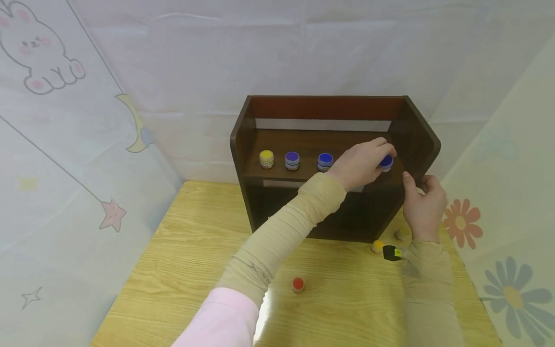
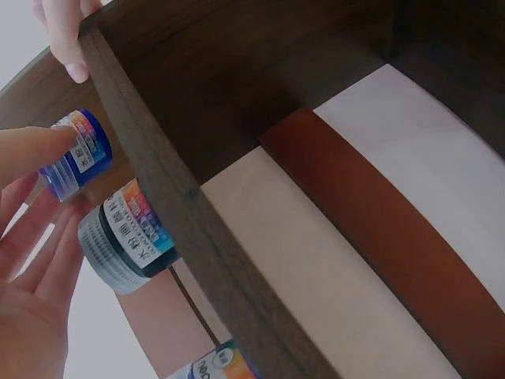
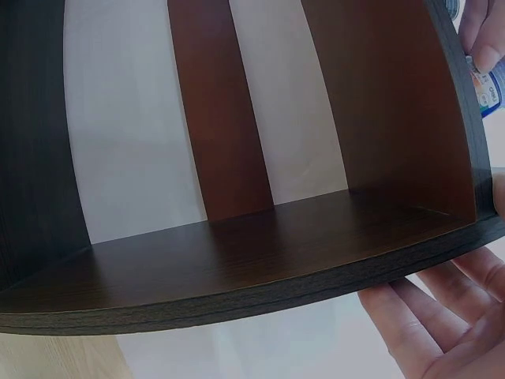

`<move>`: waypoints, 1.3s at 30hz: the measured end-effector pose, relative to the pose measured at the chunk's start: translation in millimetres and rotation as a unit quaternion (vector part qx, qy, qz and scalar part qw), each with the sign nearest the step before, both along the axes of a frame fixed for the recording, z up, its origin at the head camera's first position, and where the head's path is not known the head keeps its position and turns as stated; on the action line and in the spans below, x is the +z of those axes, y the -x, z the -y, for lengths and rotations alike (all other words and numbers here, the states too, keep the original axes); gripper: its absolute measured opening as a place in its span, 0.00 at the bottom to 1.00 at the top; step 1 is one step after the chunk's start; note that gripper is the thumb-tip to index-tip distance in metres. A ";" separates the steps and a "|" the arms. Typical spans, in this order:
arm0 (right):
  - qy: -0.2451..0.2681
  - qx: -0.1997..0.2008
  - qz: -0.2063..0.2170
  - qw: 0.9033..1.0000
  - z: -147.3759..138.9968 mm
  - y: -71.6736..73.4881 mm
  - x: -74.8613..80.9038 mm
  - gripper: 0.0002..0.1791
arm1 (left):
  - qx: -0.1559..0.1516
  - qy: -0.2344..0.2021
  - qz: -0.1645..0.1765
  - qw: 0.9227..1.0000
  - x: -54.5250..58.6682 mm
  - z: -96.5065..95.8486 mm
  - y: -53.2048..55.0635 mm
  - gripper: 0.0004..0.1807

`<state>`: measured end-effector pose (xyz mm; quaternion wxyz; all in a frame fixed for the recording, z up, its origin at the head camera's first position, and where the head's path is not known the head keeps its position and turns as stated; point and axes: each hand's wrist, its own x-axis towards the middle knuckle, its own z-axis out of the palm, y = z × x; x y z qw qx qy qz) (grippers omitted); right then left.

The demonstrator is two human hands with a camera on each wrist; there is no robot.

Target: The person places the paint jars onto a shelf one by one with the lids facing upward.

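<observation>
My left hand (image 1: 364,161) reaches across to the right end of the dark brown shelf's (image 1: 312,137) upper board. It pinches a small paint jar with a blue lid (image 1: 386,163); in the left wrist view the thumb lies over the label of this blue jar (image 2: 83,154). My right hand (image 1: 426,207) grips the front edge of the right side panel, thumb in front; in the right wrist view the right hand's fingers (image 3: 442,316) lie along the panel's outer face. A yellow jar (image 1: 266,159), a purple jar (image 1: 292,161) and another blue jar (image 1: 325,162) stand in a row.
A red-lidded jar (image 1: 297,285) stands on the wooden table (image 1: 208,231) in front of the shelf. An orange-yellow jar (image 1: 377,246) and a pale yellowish jar (image 1: 403,233) are near the right wrist. A pale printed sheet (image 1: 208,62) hangs behind the shelf.
</observation>
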<state>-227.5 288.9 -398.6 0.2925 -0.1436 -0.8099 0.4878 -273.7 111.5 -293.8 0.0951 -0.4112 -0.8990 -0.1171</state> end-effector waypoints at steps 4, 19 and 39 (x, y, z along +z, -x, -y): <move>0.005 0.001 -0.007 1.000 0.6 -1.1 0.6 0.21 | 0.008 0.019 -0.021 1.000 -3.7 -2.9 0.5 0.21; 0.000 0.000 -0.005 1.000 0.6 -1.0 -1.3 0.22 | 0.028 0.021 0.007 0.999 -11.2 -8.9 1.6 0.22; -0.002 0.000 -0.019 1.000 1.5 -1.7 0.3 0.23 | 0.053 0.019 -0.058 0.997 -11.2 -9.9 2.6 0.33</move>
